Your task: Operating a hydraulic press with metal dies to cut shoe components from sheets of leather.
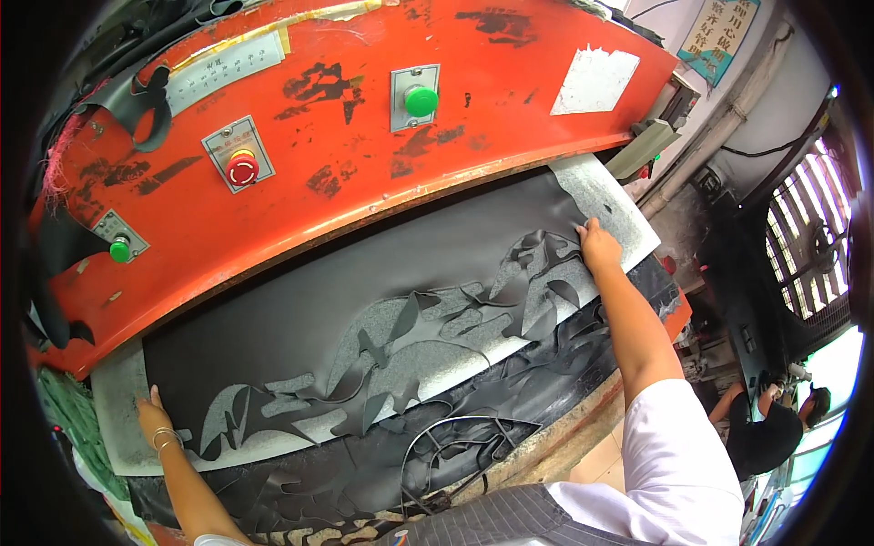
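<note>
A large black sheet of leather-like material (300, 318) lies across a pale, speckled board (118, 446). Its near side is ragged with cut-out openings, and thin strips curl up between them. At the sheet's left edge, my left hand (157, 419), with bracelets at the wrist, has its fingers closed on the border; part of the grip is hidden. My right hand (599, 247) pinches the right edge, higher up on the board. The sheet's far side runs into the shadow beneath a red machine (346, 173).
The machine's front carries a red button (242, 168), a large green button (421, 101) and a small green button (120, 248). Black scraps (364, 473) heap along the board's near side, with a wire loop (455, 420) among them. Another person (774, 432) is at far right.
</note>
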Demonstrator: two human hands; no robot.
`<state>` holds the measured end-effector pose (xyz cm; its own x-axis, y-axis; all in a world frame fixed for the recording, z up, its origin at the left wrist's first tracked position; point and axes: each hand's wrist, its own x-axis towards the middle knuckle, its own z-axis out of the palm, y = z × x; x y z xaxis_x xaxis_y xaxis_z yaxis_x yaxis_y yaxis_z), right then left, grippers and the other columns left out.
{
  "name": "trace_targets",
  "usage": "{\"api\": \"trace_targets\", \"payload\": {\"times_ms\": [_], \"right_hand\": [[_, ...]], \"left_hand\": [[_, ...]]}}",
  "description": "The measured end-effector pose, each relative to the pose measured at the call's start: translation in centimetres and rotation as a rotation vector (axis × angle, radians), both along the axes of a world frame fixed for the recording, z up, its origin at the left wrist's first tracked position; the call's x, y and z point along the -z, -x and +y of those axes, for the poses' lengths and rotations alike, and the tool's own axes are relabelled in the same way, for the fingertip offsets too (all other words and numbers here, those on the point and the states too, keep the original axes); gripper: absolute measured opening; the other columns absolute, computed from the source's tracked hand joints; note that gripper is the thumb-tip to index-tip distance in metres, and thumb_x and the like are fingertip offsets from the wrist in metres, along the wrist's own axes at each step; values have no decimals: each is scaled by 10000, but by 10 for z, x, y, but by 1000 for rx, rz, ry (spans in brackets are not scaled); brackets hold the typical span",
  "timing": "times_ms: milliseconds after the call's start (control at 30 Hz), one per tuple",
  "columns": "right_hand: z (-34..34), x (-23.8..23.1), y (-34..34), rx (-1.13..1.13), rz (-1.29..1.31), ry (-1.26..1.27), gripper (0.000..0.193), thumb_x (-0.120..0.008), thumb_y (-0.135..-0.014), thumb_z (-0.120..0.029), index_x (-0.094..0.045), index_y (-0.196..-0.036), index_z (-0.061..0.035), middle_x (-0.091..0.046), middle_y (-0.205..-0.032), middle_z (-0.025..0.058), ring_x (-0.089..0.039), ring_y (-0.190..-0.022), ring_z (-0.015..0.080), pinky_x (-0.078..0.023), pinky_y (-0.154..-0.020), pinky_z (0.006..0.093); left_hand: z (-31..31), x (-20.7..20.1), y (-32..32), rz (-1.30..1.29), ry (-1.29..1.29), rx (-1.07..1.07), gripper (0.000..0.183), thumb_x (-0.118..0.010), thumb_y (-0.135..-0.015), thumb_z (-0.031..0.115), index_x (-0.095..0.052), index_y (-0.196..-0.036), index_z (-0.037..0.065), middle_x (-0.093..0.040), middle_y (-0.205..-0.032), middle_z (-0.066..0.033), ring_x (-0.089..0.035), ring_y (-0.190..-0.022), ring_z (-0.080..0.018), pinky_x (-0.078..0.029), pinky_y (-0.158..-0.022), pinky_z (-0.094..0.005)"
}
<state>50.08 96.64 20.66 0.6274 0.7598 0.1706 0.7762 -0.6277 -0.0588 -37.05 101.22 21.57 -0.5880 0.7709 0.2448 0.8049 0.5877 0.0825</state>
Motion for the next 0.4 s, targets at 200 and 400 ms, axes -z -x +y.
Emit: {"api": "trace_targets", "payload": {"times_ms": [200,400], "right_hand": [[-31,10,-6,11,24,-10,379,-456,-964,-446,-486,-1047,-77,-686,-874,222,-658,-840,426,-492,-731,539],[-41,21,-1,-58,55,32,394,-472,-954,-457,-488,-1057,-77,-683,-842,222,-660,-830,423,-489,-723,542]], "left_hand": [[-39,-14,-2,0,144,-44,620,-460,-953,537,-628,-1056,-51,-623,-1099,-300,-597,-1012,-463,-482,-868,-498],[-72,-23,0,-30,184,-84,681,-425,-946,590,-627,-1123,-36,-623,-1142,-280,-599,-1053,-444,-480,-884,-496]]}}
